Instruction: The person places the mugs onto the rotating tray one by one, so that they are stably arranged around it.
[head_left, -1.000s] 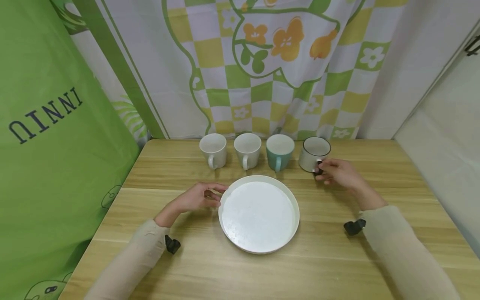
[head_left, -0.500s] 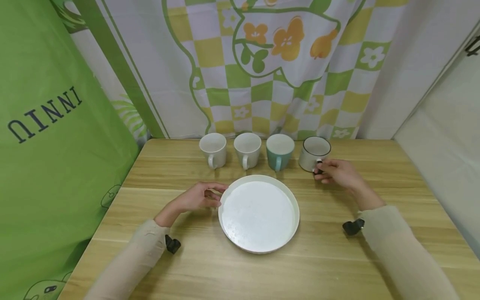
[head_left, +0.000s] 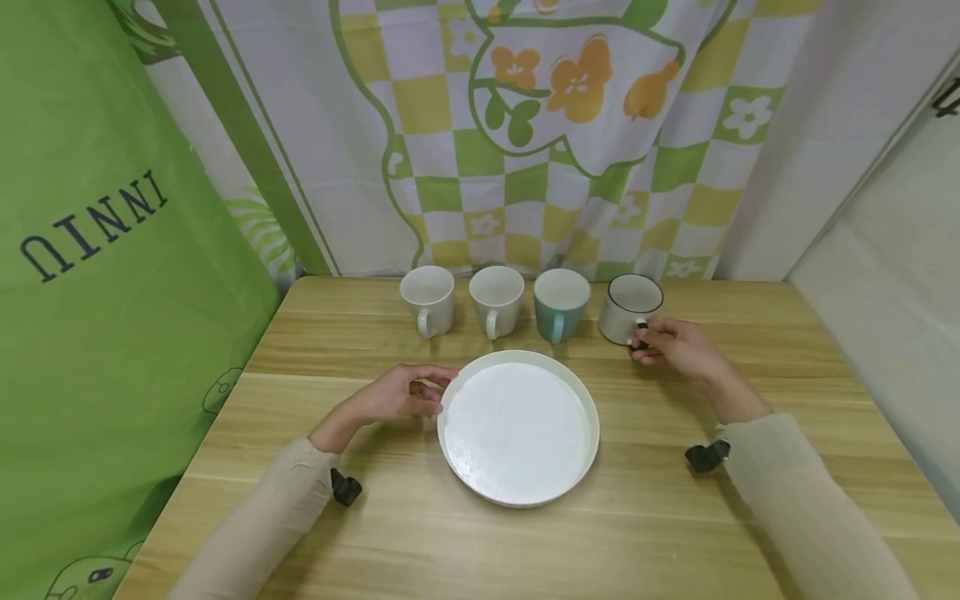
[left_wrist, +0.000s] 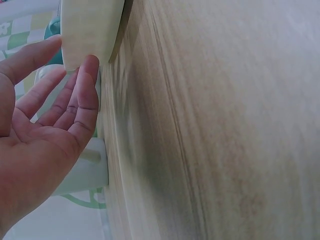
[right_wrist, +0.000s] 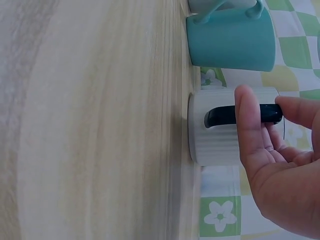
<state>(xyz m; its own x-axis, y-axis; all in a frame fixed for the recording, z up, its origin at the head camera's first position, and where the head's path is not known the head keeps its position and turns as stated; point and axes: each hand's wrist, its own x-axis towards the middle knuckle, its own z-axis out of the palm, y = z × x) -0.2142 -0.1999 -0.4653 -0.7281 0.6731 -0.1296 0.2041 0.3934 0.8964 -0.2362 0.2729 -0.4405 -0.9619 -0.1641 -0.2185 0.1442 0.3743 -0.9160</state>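
Observation:
My right hand (head_left: 686, 348) pinches the black handle of a white mug with a dark rim (head_left: 618, 321), upright at the right end of a row. In the right wrist view, fingertips meet the handle (right_wrist: 220, 116) and the mug's ribbed side shows. My left hand (head_left: 393, 393) has relaxed, spread fingers, their tips right at the left side of a round white tray (head_left: 517, 433). The left wrist view shows those fingertips against the tray's outer wall (left_wrist: 90, 35). A teal mug (head_left: 558, 310) stands just left of the dark-rimmed one.
Two white mugs (head_left: 497, 304) continue the row to the left, handles facing me. Behind the row, a checkered curtain (head_left: 517, 192) hangs at the back edge of the wooden table (head_left: 600, 550). Green fabric (head_left: 112, 333) hangs along the left side.
The view shifts very slightly. Both hands, the mugs and the tray keep their places.

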